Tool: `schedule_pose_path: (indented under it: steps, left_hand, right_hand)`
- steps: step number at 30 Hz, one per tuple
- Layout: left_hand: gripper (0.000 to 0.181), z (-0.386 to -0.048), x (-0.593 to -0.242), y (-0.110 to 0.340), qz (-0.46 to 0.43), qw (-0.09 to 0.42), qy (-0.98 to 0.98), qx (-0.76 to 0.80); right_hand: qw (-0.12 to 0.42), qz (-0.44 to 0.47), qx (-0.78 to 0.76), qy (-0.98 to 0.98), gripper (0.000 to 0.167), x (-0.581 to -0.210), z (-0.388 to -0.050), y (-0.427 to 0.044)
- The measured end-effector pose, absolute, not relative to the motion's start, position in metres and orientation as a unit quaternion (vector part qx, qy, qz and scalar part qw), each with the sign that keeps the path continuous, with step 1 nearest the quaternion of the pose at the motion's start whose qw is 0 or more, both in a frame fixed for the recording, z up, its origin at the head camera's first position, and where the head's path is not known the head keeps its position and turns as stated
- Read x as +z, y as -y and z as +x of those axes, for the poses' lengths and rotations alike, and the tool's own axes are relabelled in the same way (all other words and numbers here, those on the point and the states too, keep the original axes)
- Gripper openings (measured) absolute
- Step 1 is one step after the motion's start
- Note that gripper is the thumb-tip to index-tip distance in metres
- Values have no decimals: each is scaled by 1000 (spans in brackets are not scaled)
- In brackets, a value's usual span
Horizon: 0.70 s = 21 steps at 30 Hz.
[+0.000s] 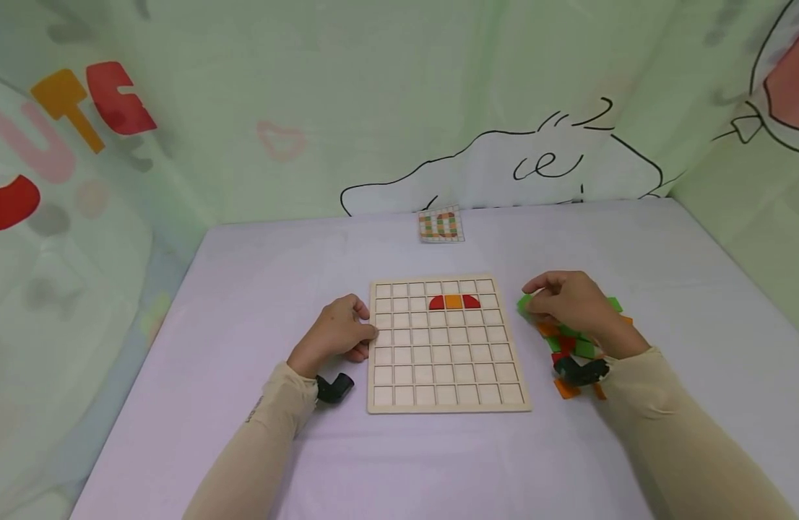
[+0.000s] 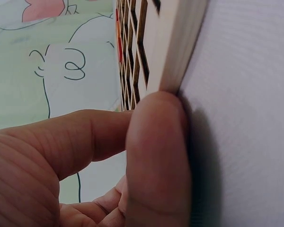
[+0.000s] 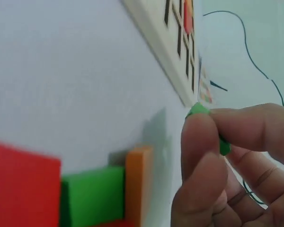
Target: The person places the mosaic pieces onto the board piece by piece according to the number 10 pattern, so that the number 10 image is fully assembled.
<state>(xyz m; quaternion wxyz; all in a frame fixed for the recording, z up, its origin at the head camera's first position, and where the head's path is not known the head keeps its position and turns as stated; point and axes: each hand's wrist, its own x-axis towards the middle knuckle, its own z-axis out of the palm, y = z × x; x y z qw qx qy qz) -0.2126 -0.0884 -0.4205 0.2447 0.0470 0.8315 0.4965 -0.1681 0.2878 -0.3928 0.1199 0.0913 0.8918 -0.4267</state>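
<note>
A wooden grid board (image 1: 450, 354) lies mid-table, with a red curved piece (image 1: 436, 302), an orange square (image 1: 454, 302) and another red curved piece (image 1: 471, 302) in one row near its far side. My left hand (image 1: 337, 328) holds the board's left edge between thumb and finger; the left wrist view shows the fingers (image 2: 158, 142) at the board's edge (image 2: 173, 56). To the right of the board, my right hand (image 1: 578, 303) pinches a green piece (image 3: 199, 109) between thumb and finger, above a pile of pieces.
Loose green (image 1: 584, 349), red (image 1: 566, 344) and orange pieces (image 1: 566, 388) lie under and around my right wrist. A small patterned card (image 1: 441, 224) lies beyond the board near the table's far edge. A printed curtain (image 1: 308, 108) hangs behind the table.
</note>
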Motion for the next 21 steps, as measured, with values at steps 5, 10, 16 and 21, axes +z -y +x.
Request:
schedule_pose_path:
  steps: [5,10,16,21]
  left_hand:
    - [24,-212,-421,89,50,241,-834,494]
    - [24,-212,-422,88,49,241,-833,496]
    - [24,-212,-421,88,49,242,-833,495]
    - [24,-212,-421,88,48,241,-833,495]
  right_hand:
    - [127,102,-467,-869,39,-391,-171,-280]
    - [140,113,-490,-853,40,-390,-175,-268]
    - [163,118,-530,-824,38,-392,-178,-253]
    - [173,116,-546,-812,36,-396,-179,-245]
